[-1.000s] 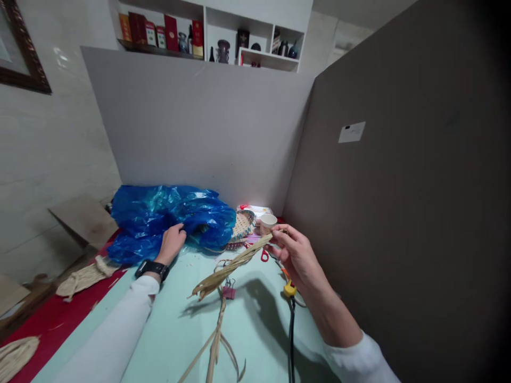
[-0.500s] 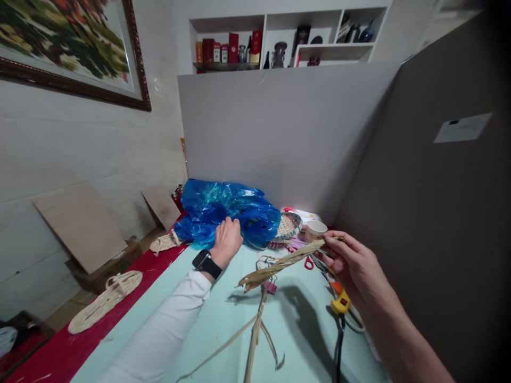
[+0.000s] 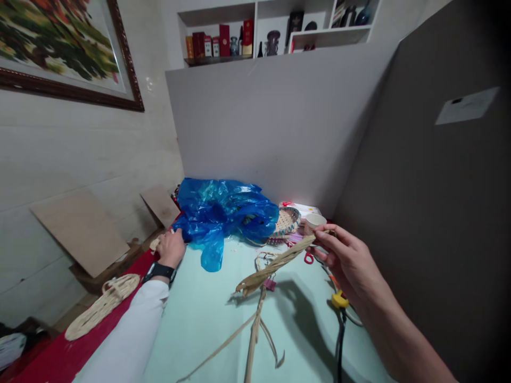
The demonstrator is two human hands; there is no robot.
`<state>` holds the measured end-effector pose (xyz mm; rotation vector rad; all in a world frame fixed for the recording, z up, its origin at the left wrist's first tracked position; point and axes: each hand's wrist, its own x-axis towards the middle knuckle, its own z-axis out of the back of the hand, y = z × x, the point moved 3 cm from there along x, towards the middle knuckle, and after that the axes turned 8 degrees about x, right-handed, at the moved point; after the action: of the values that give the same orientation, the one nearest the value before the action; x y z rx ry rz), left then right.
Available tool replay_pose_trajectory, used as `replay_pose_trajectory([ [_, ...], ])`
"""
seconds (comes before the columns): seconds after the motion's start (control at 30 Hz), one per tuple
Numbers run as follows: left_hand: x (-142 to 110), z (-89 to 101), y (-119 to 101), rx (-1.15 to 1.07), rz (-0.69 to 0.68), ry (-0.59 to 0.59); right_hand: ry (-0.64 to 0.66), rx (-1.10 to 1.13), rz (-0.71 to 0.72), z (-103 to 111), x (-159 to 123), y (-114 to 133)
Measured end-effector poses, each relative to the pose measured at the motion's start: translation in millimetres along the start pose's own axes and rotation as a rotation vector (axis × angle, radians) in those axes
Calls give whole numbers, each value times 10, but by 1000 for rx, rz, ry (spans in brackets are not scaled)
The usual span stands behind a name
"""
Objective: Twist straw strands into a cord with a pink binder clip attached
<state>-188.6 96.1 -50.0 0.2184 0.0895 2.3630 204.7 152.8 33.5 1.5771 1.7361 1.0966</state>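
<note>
right hand (image 3: pixel 348 259) pinches one end of a twisted straw bundle (image 3: pixel 277 264) between thumb and fingers, slanting above the pale green tabletop (image 3: pixel 203 324). left hand (image 3: pixel 171 249) is at the left edge of a blue bag (image 3: pixel 223 205); whether its fingers grip anything cannot be told.

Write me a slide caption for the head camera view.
Right hand holding a twisted tan bundle above a pale green tabletop, left hand beside crumpled blue plastic.

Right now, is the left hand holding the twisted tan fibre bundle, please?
No, the right hand pinches the twisted tan fibre bundle, while the left hand is near the crumpled blue plastic bag.
</note>
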Motion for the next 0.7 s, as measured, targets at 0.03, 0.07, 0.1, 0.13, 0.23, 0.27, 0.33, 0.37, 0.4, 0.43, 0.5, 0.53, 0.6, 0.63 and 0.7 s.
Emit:
replay_pose_trajectory([
  [0.03, 18, -25, -29, -2, -9, -18, -5, -1, -1, -6, -2, 2],
  [0.07, 44, -40, -54, -5, -21, -36, -7, -2, -1, -8, -2, 1],
  [0.1, 77, -48, -75, -8, -35, -52, -7, -5, -3, -6, -2, -3],
  [0.13, 117, -53, -94, -12, -49, -65, -4, -7, -6, -3, 0, -11],
  [0.23, 265, -65, -161, -31, -84, -97, 6, -7, -7, 13, 8, -49],
  [0.27, 316, -71, -192, -41, -95, -105, 8, -5, -7, 18, 11, -64],
  [0.33, 408, -85, -262, -68, -115, -121, 22, 1, -10, 26, 19, -95],
  [0.37, 445, -92, -295, -84, -123, -129, 29, -1, -12, 30, 24, -110],
  [0.4, 474, -97, -322, -101, -130, -137, 32, -4, -13, 35, 29, -123],
  [0.43, 493, -102, -341, -119, -134, -143, 33, -9, -16, 42, 36, -136],
  [0.5, 504, -107, -344, -153, -132, -148, 28, -12, -25, 58, 48, -162],
  [0.53, 494, -105, -329, -169, -125, -147, 28, -9, -29, 64, 54, -174],
  [0.6, 444, -84, -273, -203, -103, -140, 36, 4, -35, 68, 61, -198],
  [0.63, 405, -60, -237, -221, -91, -134, 45, 10, -34, 67, 63, -209],
  [0.7, 310, 33, -159, -260, -63, -122, 69, 27, -27, 62, 67, -228],
])
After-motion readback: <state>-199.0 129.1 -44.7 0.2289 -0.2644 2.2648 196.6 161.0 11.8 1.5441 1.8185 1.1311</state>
